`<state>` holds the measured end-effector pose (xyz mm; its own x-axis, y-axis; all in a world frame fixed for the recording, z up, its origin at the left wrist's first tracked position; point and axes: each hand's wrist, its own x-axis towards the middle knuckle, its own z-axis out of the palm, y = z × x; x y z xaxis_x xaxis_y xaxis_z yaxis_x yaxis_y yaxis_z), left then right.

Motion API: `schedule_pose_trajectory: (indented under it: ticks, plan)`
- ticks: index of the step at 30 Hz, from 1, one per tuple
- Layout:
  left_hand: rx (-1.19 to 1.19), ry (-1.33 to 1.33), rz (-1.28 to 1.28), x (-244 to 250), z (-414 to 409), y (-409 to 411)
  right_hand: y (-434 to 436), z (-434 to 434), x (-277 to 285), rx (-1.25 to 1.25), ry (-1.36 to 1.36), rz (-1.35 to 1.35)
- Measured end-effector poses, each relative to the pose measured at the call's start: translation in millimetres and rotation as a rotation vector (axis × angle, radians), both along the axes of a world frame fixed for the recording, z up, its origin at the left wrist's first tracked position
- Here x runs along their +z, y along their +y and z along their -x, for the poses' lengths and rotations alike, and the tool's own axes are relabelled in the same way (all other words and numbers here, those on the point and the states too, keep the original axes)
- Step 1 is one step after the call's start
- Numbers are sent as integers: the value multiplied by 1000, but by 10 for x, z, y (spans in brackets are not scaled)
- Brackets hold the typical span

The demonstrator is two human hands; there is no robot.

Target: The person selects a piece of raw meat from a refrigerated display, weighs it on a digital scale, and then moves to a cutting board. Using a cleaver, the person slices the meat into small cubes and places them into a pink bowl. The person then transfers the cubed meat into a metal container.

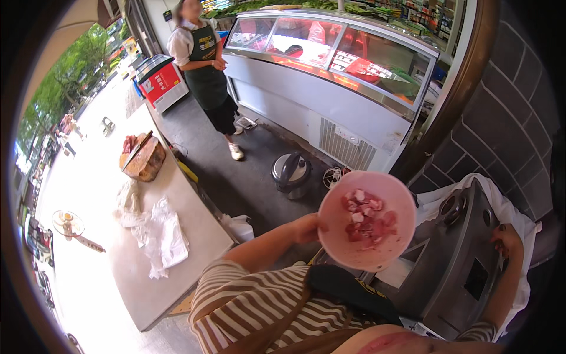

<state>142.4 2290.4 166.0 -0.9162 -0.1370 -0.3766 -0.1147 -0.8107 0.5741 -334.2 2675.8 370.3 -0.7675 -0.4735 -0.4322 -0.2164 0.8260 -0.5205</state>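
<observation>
My left hand (307,228) grips the rim of a pink plastic bowl (329,199), which is tilted toward the camera. Cut pieces of raw meat (365,217), pink with some pale fat, lie inside it. My right hand (507,241) is at the far side of a dark grey metal machine (446,261), its fingers bent against the casing. Whether those fingers hold anything is unclear. The machine has a round opening (452,208) on top and a dark rectangular panel (476,278). White cloth (519,221) is draped behind it.
To the left, a long table (194,265) bears a wooden chopping block (148,161) with a knife (138,149) and meat, plus white plastic bags (166,239). A lidded cooker (291,171) sits on the floor. A person (205,75) in an apron stands by a glass-fronted display case (309,101).
</observation>
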Motion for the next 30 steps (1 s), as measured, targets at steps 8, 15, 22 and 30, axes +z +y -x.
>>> schedule_pose_trajectory:
  ticks: [8,15,22,30]
  plan:
    - [-213,104,172,365,1159,393,954,-850,237,-209,562,667]
    - [-40,424,627,1620,2122,1482,1134,-2403,1146,-363,967,857]
    - [243,731,1395,1510,2629,2262,1643,-3092,1025,-437,1107,519]
    - [343,905,1462,1397,2639,2699,2159,-3545,831,-645,1010,557]
